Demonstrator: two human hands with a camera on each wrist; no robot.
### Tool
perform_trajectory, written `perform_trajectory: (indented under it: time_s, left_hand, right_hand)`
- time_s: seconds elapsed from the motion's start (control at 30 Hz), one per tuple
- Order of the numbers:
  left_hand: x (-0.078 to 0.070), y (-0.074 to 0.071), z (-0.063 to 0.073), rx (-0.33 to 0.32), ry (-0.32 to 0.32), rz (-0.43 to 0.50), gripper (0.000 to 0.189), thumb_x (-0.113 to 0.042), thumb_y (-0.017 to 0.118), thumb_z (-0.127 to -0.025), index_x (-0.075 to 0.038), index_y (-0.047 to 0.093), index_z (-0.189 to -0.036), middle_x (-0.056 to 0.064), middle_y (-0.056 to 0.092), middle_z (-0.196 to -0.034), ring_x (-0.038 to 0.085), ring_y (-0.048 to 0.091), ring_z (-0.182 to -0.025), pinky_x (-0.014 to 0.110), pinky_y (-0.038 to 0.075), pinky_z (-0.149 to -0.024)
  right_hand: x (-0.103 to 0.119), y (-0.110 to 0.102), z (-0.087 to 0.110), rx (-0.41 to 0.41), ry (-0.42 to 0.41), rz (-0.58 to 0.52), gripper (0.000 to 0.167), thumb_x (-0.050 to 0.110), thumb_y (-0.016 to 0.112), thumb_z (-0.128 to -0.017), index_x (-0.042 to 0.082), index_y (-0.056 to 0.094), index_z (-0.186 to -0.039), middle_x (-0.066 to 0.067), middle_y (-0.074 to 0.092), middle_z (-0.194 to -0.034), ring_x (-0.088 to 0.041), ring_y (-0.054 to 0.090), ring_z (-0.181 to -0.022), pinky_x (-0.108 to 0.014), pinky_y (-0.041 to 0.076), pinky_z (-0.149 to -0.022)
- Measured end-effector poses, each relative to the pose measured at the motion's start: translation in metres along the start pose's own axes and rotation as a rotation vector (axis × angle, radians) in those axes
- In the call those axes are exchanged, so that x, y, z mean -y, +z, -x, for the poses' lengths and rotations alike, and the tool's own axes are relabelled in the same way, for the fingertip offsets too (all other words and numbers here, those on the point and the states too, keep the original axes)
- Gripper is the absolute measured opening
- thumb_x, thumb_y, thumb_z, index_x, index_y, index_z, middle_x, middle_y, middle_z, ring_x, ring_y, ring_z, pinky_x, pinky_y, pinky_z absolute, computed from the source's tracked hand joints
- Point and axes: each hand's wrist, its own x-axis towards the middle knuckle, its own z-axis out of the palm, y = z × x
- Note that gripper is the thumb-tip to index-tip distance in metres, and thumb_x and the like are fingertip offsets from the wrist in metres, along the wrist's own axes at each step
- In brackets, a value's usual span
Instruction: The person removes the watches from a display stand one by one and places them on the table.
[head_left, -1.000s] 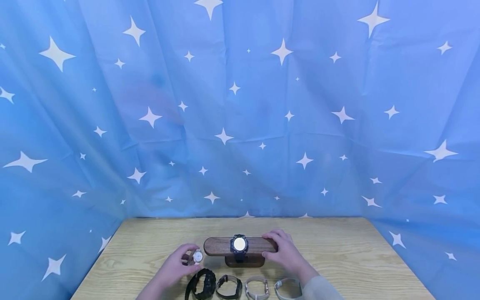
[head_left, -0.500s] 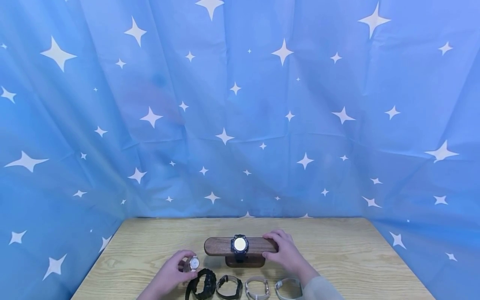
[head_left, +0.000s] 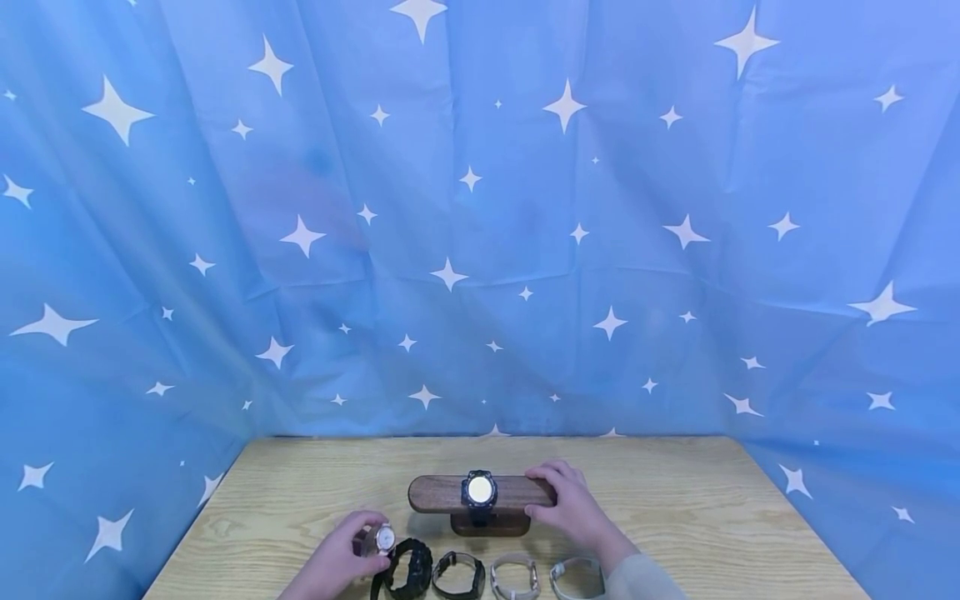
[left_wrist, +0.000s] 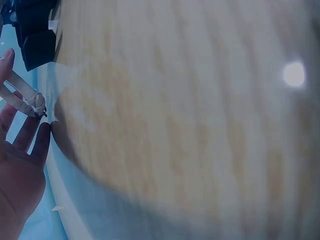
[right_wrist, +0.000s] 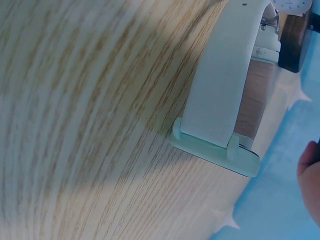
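In the head view my left hand (head_left: 337,557) pinches a small watch (head_left: 385,538) with a pale round face, just left of a chunky black watch (head_left: 417,570). The left wrist view shows its light strap (left_wrist: 24,102) and buckle beside the fingers. My right hand (head_left: 576,510) grips the right end of a dark wooden watch stand (head_left: 437,494), thumb in front and fingers on top. A black watch (head_left: 479,490) with a bright face is fastened round the middle of the stand's bar. In the right wrist view only a bit of that hand (right_wrist: 311,185) shows.
Along the table's (head_left: 300,483) near side stand a slim black watch (head_left: 459,575), a beige one (head_left: 514,577) and a pale grey-green one (head_left: 576,577), partly cut off by the frame. A blue curtain (head_left: 480,217) with white stars surrounds the table.
My left hand has drawn back toward me and slightly left with the small watch, away from the stand's left end. The right hand keeps its grip on the stand.
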Motion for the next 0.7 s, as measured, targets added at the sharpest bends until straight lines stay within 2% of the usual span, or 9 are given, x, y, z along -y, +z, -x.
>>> perform_trajectory:
  time_s: [0.13,0.47,0.7]
  left_hand:
    - [0.001,-0.0006,0.0027,0.011,-0.005,-0.003,0.047,-0.023,0.078,-0.075,-0.006,0.058,-0.114,0.005,0.055,-0.108,0.019,0.053,-0.094,0.03,0.046,-0.079]
    - [0.0074,-0.007,0.004,0.103,0.026,-0.034,0.039,-0.025,0.076,-0.077,-0.009,0.061,-0.109,0.003,0.056,-0.106,0.016,0.052,-0.097,0.027,0.045,-0.08]
    - [0.0075,-0.008,0.0061,0.124,0.004,-0.093,0.037,-0.03,0.075,-0.077,-0.014,0.063,-0.108,0.0,0.058,-0.107,0.026,0.051,-0.1,0.041,0.042,-0.084]
  right_hand:
    - [0.0009,-0.0008,-0.0003,0.003,0.004,-0.005,0.05,0.031,0.079,-0.073,0.018,0.062,-0.118,-0.002,0.051,-0.122,-0.031,0.043,-0.113,-0.049,0.041,-0.089]
    - [-0.0003,-0.0005,-0.0005,0.007,0.004,-0.011,0.051,0.03,0.078,-0.073,0.013,0.062,-0.119,-0.003,0.051,-0.121,-0.032,0.042,-0.113,-0.05,0.041,-0.089]
    - [0.0,-0.0002,-0.0003,0.006,0.012,-0.016,0.05,0.031,0.078,-0.073,0.016,0.062,-0.118,-0.001,0.051,-0.121,-0.031,0.042,-0.113,-0.049,0.041,-0.089]
